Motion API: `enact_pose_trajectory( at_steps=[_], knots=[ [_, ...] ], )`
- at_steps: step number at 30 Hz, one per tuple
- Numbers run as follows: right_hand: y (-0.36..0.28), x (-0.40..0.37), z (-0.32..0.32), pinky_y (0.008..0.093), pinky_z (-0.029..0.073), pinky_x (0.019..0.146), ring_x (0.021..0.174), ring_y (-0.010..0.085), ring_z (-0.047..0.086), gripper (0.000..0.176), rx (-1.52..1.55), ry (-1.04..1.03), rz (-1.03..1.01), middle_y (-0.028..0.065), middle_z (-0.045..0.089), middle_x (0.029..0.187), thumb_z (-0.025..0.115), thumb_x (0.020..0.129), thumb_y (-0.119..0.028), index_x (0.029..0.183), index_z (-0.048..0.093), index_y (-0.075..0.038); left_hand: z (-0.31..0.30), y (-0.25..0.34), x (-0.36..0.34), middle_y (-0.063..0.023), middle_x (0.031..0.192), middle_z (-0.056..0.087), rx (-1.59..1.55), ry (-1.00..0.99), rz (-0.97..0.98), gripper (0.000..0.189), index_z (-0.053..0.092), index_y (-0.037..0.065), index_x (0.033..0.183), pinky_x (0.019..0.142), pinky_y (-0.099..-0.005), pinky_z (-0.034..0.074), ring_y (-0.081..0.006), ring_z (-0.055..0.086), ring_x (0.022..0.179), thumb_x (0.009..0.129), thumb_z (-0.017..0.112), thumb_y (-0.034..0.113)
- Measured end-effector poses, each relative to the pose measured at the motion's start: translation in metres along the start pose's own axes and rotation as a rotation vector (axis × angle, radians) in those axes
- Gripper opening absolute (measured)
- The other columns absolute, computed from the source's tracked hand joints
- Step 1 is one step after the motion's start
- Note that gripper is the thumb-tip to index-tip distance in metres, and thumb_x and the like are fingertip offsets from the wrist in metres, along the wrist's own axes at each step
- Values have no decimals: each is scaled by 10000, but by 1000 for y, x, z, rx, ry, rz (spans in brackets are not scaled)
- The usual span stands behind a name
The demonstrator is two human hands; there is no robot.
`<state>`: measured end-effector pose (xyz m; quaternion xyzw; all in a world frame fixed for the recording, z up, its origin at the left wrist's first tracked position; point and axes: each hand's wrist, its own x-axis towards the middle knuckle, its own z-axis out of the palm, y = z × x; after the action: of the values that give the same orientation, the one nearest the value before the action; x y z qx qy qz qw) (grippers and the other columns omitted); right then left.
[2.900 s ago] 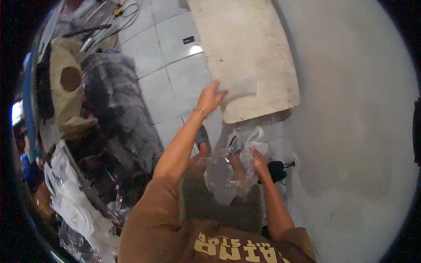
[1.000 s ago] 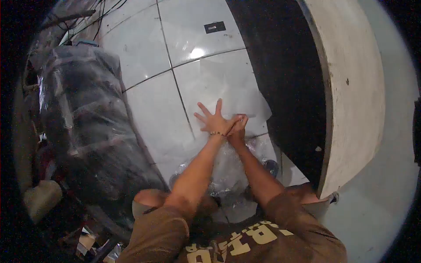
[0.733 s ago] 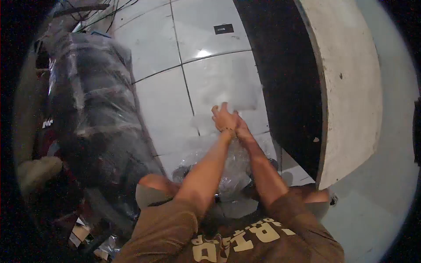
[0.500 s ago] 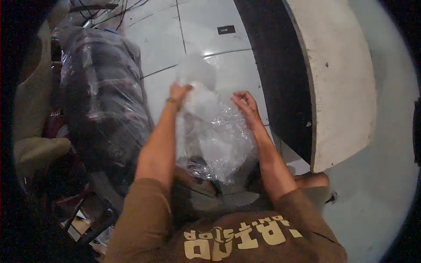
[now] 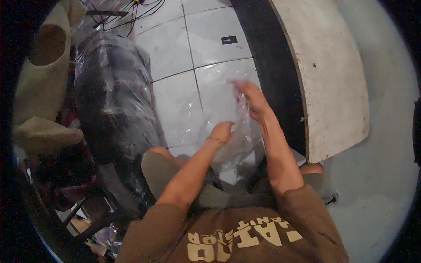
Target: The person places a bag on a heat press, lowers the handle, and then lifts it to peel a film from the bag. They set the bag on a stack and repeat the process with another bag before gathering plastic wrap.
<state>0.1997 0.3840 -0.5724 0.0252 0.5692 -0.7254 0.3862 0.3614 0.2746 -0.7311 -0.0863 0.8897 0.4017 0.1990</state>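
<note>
Clear plastic film (image 5: 239,140) lies crumpled between the person's knees and spreads thinly over the tiled floor. My left hand (image 5: 223,131) is closed on a part of the film, with a band round its wrist. Farther forward and to the right, my right hand (image 5: 252,98) is blurred, its fingers bent at a raised fold of the film. Whether those fingers grip the fold cannot be made out.
A dark bundle wrapped in clear plastic (image 5: 114,87) stands on the left, beside beige fabric (image 5: 48,136). A pale board (image 5: 324,83) with a dark side runs along the right. A small black card (image 5: 229,40) and cables (image 5: 131,17) lie ahead.
My left hand has moved right and closer to the body. My right hand is slightly farther forward. The bunched film has shifted and now spreads thinly over the floor.
</note>
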Motion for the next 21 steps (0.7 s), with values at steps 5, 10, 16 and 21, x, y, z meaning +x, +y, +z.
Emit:
enact_pose_trajectory(
  at_steps=[5,10,16,21],
  knots=[
    [5,-77,19,372,497,802,860,233,632,402,-670,-654,79,137,681,894,667,875,-368,1045,728,-9,34,4,41,-170,1215,652,382,-161,102,356,693,94,1099,981,-488,470,-319,577,1188,868,620,355],
    [16,-78,-40,434,561,828,922,351,708,345,-1504,148,562,194,719,978,679,835,-327,973,737,-16,-26,95,-36,-142,1217,661,802,-61,346,330,690,90,1132,1011,-468,466,-313,563,1220,866,638,277],
    [47,2,-32,413,573,837,1052,346,672,671,-1721,65,389,248,448,1408,752,757,-183,1371,503,-73,-240,70,-8,-138,876,703,-585,-516,-87,198,671,-1,1000,636,-335,575,-182,681,782,903,600,156],
    [110,109,-49,420,575,838,1075,389,654,1072,-1592,293,357,295,147,1551,834,652,-128,1526,216,-86,-156,-178,20,-203,1101,494,-217,390,-930,603,468,27,1180,748,-488,493,-338,547,992,789,677,435]
  ],
)
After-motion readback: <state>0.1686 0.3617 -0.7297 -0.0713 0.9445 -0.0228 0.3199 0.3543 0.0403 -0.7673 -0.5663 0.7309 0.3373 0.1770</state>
